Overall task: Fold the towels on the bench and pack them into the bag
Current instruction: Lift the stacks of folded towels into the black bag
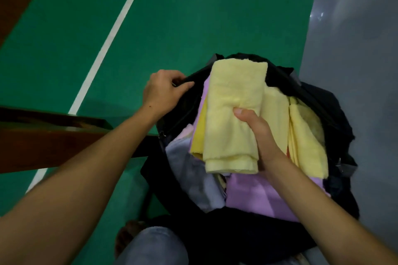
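A black bag (336, 114) stands open in front of me, stuffed with folded towels. My right hand (258, 133) grips a folded pale yellow towel (234, 109) over the bag's mouth, thumb on top. My left hand (163, 90) pinches the bag's left rim and holds it open. Inside lie a purple towel (258, 196), a grey-white towel (193, 174), a brighter yellow towel (199, 135) and another pale yellow towel (305, 135).
A dark wooden bench (53, 135) runs in from the left, ending beside the bag. Under it is green court floor (193, 17) with white lines. A grey wall (355, 49) rises on the right. My knee in jeans (155, 247) shows at the bottom.
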The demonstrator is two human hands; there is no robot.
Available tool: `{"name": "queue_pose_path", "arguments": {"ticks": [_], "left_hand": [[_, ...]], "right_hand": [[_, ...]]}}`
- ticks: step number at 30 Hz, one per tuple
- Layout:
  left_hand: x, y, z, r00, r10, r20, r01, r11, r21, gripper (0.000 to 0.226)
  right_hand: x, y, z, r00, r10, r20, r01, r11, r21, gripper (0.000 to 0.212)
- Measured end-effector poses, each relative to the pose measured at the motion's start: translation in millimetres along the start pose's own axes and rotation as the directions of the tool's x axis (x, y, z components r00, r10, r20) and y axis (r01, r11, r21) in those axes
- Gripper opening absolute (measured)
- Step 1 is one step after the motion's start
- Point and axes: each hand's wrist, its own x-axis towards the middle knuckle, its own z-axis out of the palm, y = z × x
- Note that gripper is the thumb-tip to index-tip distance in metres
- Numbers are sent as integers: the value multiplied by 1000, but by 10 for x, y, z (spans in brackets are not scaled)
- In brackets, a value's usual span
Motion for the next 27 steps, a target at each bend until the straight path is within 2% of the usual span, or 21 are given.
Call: {"name": "queue_pose_path", "arguments": {"ticks": [4, 6, 7, 8, 10, 12, 18, 24, 25, 26, 27], "left_hand": [[43, -207, -123, 997, -77, -25, 68, 966, -250, 36], [26, -210, -178, 996, -85, -3, 78, 921, -382, 25], [8, -206, -205, 996, -94, 1, 85, 894, -439, 25], [-11, -201, -231, 993, -114, -11, 95, 879, -468, 26], [-22, -169, -283, 985, -164, -58, 110, 846, -521, 25], [-11, -123, -350, 974, -201, -108, 104, 812, -574, 24], [-23, 14, -393, 973, -200, -114, 88, 781, -618, 21], [-43, 1, -403, 970, -228, -88, 128, 780, -613, 19], [-47, 2, -395, 971, -224, -87, 126, 782, -610, 19], [-50, 3, -393, 972, -219, -85, 124, 784, -608, 19], [-51, 6, -396, 973, -216, -83, 122, 784, -609, 18]], "right_hand": [[-30, -87, 225, 996, 24, 88, -44, 969, 242, 19], [111, -98, 468, 993, 13, 114, -43, 964, 264, 23], [197, -78, 591, 998, 12, 63, -25, 976, 216, 31], [299, -11, 665, 1000, -6, 3, 5, 985, 171, 49], [458, 183, 687, 980, -90, -175, 88, 996, -18, 73], [548, 421, 647, 962, -128, -243, 81, 977, -196, 76], [772, 521, 712, 970, -126, -208, 63, 956, -286, 84], [492, 555, 664, 959, -265, -104, 170, 827, -536, 94], [379, 511, 659, 943, -318, -96, 200, 773, -602, 95], [239, 454, 645, 911, -404, -83, 233, 670, -705, 97], [100, 386, 624, 855, -516, -40, 260, 495, -829, 98]]}}
